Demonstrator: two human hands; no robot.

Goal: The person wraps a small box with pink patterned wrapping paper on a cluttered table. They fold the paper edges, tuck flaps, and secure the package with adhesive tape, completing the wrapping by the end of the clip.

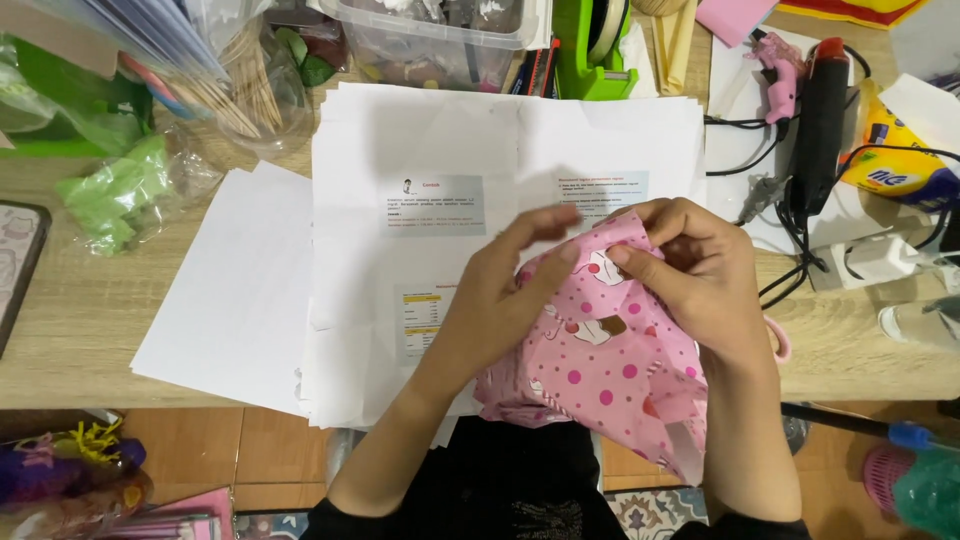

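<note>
Both hands work a piece of pink dotted fabric (600,370) at the near edge of the tabletop (70,330), right of its middle. The left hand (505,285) lies on the cloth with fingers stretched toward its top fold; the right hand (690,265) is pinched shut on that same fold, fingers curled over it. Part of the fabric hangs past the near edge (its lower corner droops toward the floor).

Under the cloth a spread of white printed sheets (420,160) covers the middle of the tabletop and overhangs the near edge. Bare wood shows only at the left and along the right near edge. The far edge is crowded: a clear plastic box (430,40), a green tape dispenser (590,50), and at the far right corner a black glue gun (820,110) among cables. What the fingers grip inside the fold is hidden.
</note>
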